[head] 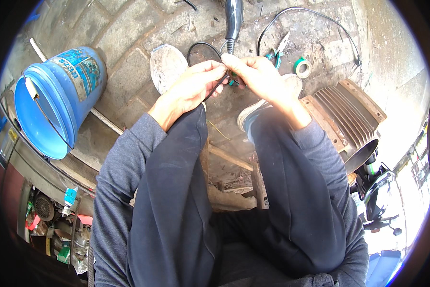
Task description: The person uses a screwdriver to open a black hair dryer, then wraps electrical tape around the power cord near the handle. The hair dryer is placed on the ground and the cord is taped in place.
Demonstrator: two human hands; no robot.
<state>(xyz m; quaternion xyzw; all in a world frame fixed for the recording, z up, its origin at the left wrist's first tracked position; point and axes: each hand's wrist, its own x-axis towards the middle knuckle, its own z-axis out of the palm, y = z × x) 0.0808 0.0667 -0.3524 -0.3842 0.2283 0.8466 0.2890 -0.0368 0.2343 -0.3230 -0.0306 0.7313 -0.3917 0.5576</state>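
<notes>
Between my knees and the paved floor, my left hand point(200, 80) pinches a black cable point(215, 88) between thumb and fingers. Close beside it, my right hand point(252, 73) has its thumb and fingers closed on a small part at the cable, mostly hidden by the fingers. Just beyond the hands lies a dark power tool or its handle point(233, 18), with a ribbed cord sleeve point(230, 46) pointing towards me. Pliers with teal grips point(280, 52) lie on the floor to the right, next to a roll of green tape point(302, 68). A black cord point(293, 10) curves over the floor behind them.
A blue plastic bucket point(82, 71) lies on its side at the left, near a pale rod point(105, 121). A finned metal motor housing point(347, 114) stands at the right by the wall. Assorted parts and bottles sit at lower left. My shoes point(167, 68) flank the work.
</notes>
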